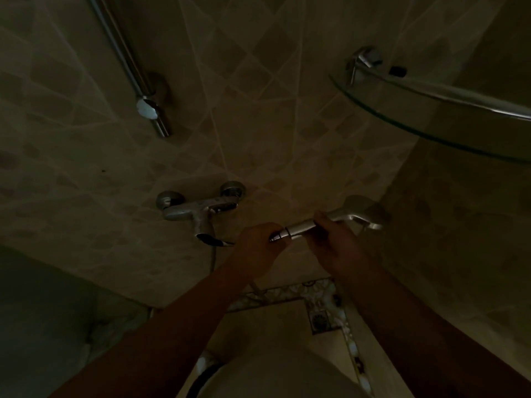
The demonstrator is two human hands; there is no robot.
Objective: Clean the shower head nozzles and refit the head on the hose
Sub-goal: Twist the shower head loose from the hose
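Here, in a dim tiled shower corner, the shower head [349, 215] is held level in front of the wall, to the right of the wall mixer tap [198, 212] and slightly lower than its two round wall flanges. The right hand [334, 245] has its grip wrapped around the chrome handle, with the broad head end sticking out to the right, away from the mixer tap. The left hand [257, 248] has its grip closed round the hose nut [277, 235] at the handle's near end; the nut and the handle end meet, though the dark picture does not show whether they are screwed together. The hose [213, 254] hangs down from under the mixer tap, just left of the left hand, and passes behind the left wrist. The mixer tap's lever [211, 240] points down and forward, close beside the left knuckles.

Up and left of the mixer tap, a chrome slide rail [130, 63] runs slantwise on the wall and ends in a bracket. Up and right of it, a glass corner shelf [431, 110] with a metal rail juts out above the shower head. Below the mixer tap lies the floor, with a patterned tile border and a square drain [319, 319] between the two forearms.
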